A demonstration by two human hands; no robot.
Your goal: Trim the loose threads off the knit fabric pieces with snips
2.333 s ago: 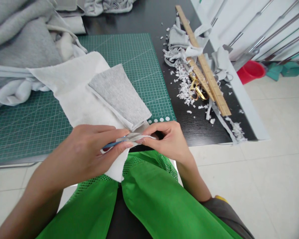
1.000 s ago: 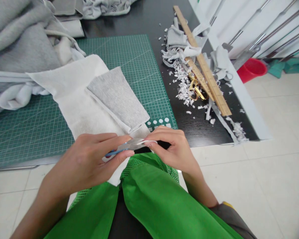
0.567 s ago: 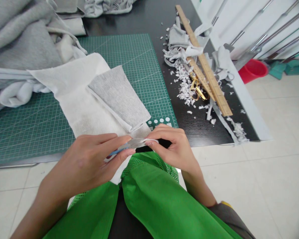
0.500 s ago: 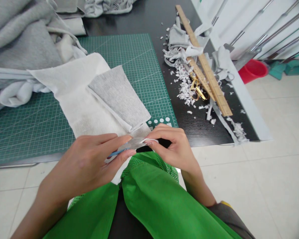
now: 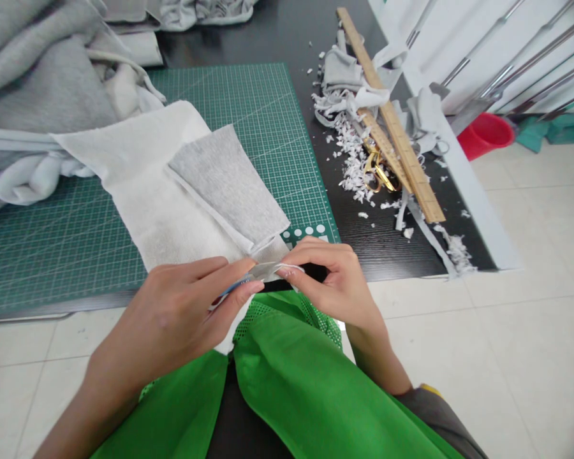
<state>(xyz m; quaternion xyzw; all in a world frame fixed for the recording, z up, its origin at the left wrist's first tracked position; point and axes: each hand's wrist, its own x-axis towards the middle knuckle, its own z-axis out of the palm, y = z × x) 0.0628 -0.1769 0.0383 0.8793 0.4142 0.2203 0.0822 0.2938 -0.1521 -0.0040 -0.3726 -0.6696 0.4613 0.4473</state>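
Note:
At the table's front edge, my left hand (image 5: pixel 191 303) is closed around a small blue tool (image 5: pixel 236 285), mostly hidden by the fingers. A flat grey part (image 5: pixel 266 271) reaches from it toward my right hand (image 5: pixel 323 274); whether this is blade or cloth I cannot tell. The right thumb and fingers pinch a narrow white fabric edge (image 5: pixel 294 268). Just beyond both hands, a folded grey fabric piece (image 5: pixel 232 185) lies on a larger white fabric piece (image 5: pixel 148 185). White cloth also hangs below my left fingers, over the green apron (image 5: pixel 296 357).
A green cutting mat (image 5: pixel 268 127) covers much of the dark table. Grey fabric (image 5: pixel 43 76) is heaped at left. Wooden rulers (image 5: pixel 392 115), gold-handled scissors (image 5: pixel 377 172) and white scraps (image 5: pixel 351 146) lie at right. A red bucket (image 5: pixel 485 137) and long-handled tools stand beyond the table.
My left hand has shifted slightly right, and the blue tool has turned a little between its fingers. My right hand keeps its pinch in nearly the same place.

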